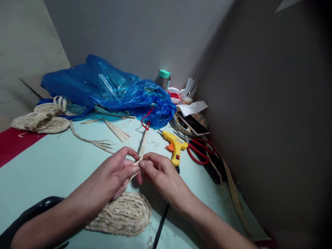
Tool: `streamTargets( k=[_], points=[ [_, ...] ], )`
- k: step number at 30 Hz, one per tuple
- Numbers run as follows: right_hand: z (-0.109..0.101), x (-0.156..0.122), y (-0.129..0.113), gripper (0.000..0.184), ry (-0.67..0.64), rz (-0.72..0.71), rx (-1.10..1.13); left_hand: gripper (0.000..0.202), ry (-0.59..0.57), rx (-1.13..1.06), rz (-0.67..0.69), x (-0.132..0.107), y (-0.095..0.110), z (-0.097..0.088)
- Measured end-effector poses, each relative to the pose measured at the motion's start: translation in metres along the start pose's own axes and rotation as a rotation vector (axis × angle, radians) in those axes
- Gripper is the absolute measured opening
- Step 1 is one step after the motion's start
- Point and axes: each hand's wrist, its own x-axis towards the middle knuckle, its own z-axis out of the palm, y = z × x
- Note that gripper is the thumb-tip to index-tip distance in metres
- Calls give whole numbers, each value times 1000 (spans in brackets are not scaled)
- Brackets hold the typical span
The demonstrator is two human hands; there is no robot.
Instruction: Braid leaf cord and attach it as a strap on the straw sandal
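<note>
A pale braid of flat plant fibre [143, 142] runs from a red cord [143, 121] near the blue bag down to my fingers. My left hand [120, 169] pinches a strand at the braid's lower end between thumb and fingers. Right beside it, my right hand [158, 167] grips the same end, its thumb against the fibre. The fingertips of both hands almost touch. Below my hands lies an oval coiled sole of braided fibre [127, 214], partly covered by my left forearm.
A blue plastic bag [103, 83] fills the back. To the right are a yellow glue gun [177, 145], red-handled scissors [199, 152], and a phone [194, 123] on a woven piece. Woven slippers [41, 121] lie left, loose fibre strips [116, 130] mid-table. A green-lidded jar [163, 79] stands behind.
</note>
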Motion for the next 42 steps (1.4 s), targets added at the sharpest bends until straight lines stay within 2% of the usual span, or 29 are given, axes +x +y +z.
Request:
streamTargets(
  k=[2,6,9,12,13,15,17,20,22,24,25,28,30,32,35,37,42],
  points=[
    [-1,-1,-3,27,59,-25,-95,27,39,174,66,-3,3,-6],
    [0,-4,-7,26,125,-98,-195,34,207,548,312,-10,5,-9],
    [0,-5,-8,25,150,-124,-181,26,270,807,623,-12,-2,1],
    [0,-4,-6,25,111,-90,-42,23,217,990,977,-13,-11,12],
    [0,-4,-6,25,70,-43,62,24,189,1020,1035,-12,-13,14],
    [0,-3,-5,25,-14,61,287,27,169,1059,1067,-13,-14,16],
    [1,-2,-6,23,-53,106,415,29,169,1082,1052,-14,-12,15],
    [0,-1,-7,20,-41,72,426,24,149,996,988,-17,-5,8],
    [-1,-2,-8,18,-19,54,406,23,251,858,872,-15,2,1],
    [-2,-2,-9,19,-14,39,383,20,380,692,666,-10,7,-5],
    [-2,-3,-9,20,-22,28,379,16,368,588,541,-6,8,-7],
    [-1,-4,-8,19,-89,-32,415,18,9,140,221,6,6,-8],
    [-1,-4,-7,15,-110,-65,423,21,-126,-103,98,11,1,-5],
    [-1,-4,-7,13,-112,-81,353,23,-142,-243,15,12,-4,-2],
    [-3,-6,-10,20,-117,-101,155,22,-142,-324,-62,9,-10,-1],
    [-4,-10,-12,21,-104,-126,5,23,-146,-330,-83,8,-12,-2],
    [1,-20,-17,10,23,-108,-396,27,-116,-240,-67,7,-14,-4]
  ],
)
